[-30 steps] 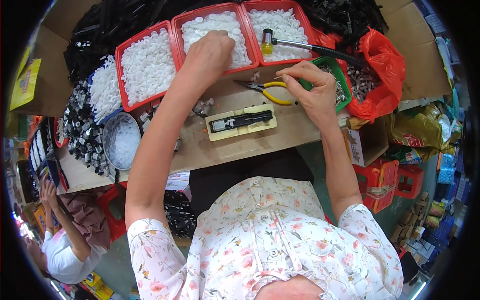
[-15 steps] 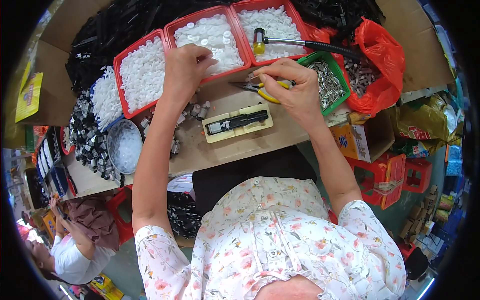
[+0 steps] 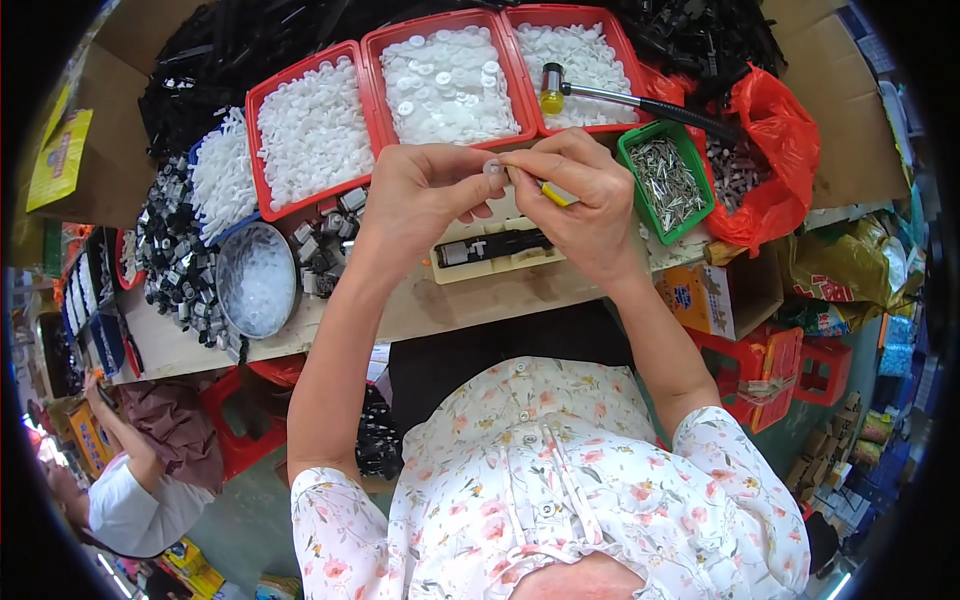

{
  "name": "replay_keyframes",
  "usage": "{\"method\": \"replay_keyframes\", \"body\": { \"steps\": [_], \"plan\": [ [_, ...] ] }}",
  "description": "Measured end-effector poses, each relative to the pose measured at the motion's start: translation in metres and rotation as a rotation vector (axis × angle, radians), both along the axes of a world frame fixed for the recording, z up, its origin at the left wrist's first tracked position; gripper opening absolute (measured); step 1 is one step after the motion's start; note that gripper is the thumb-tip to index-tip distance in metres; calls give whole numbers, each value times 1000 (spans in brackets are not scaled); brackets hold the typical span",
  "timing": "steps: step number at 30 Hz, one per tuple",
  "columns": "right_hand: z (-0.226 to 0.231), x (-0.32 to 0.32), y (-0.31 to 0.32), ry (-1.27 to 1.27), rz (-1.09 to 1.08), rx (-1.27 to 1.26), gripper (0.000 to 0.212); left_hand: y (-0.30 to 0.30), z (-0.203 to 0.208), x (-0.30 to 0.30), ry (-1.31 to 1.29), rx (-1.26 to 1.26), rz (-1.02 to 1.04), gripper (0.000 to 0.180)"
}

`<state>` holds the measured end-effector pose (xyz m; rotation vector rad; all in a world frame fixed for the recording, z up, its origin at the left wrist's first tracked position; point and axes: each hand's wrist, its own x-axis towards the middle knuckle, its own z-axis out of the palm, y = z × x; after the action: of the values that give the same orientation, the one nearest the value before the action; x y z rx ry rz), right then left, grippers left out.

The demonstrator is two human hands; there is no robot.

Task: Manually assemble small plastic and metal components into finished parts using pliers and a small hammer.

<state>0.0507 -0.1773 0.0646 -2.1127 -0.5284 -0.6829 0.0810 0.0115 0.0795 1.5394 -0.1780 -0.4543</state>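
Above the work table my two hands meet at their fingertips. My left hand [image 3: 425, 195] pinches a small white round disc [image 3: 493, 168] between thumb and forefinger. Pressed close to it from the right is my right hand [image 3: 585, 195], its thumb and forefinger closed; whatever they pinch is too small to make out. Below the hands lies a cream holder [image 3: 505, 270] with a long black part [image 3: 495, 247] in it. A yellow handle [image 3: 558, 194] of the pliers shows behind my right fingers; the rest is hidden.
Red trays hold white pegs [image 3: 315, 130], white discs [image 3: 445, 90] and more white pieces [image 3: 580, 55]. A hammer [image 3: 610, 95] rests across the right tray. A green tray [image 3: 670, 180] holds metal pins. Metal-and-black parts [image 3: 180, 270] and a round bowl [image 3: 257, 280] stand left.
My left hand has come from the disc tray down and right, now with a disc. My right hand has shifted slightly left to meet it. The view has shifted a little.
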Motion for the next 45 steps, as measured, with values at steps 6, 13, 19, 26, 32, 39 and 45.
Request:
{"method": "replay_keyframes", "body": {
  "steps": [6, 13, 19, 26, 32, 39, 45],
  "plan": [
    [1, -4, 0, -116, -6, -104, 24, 0, 0, -5, 24, 31, 32, 20],
    [0, -8, -2, -218, -43, -225, 23, -4, -1, -11, -102, 129, 33, 19],
    [-3, -8, -9, -34, 73, -84, 21, 4, -6, -13, 155, 0, -31, 20],
    [-5, -13, -13, -62, 233, -38, 23, 14, -11, -18, 429, -243, -114, 17],
    [-7, -19, -9, -78, 296, -75, 22, 26, -12, -26, 439, -200, -149, 23],
    [-17, -27, -7, -70, 271, -52, 23, 25, -25, -38, 476, -300, -145, 22],
    [-19, -29, -9, -107, 218, -77, 25, 4, -23, -57, 45, -116, 129, 18]
  ]
}}
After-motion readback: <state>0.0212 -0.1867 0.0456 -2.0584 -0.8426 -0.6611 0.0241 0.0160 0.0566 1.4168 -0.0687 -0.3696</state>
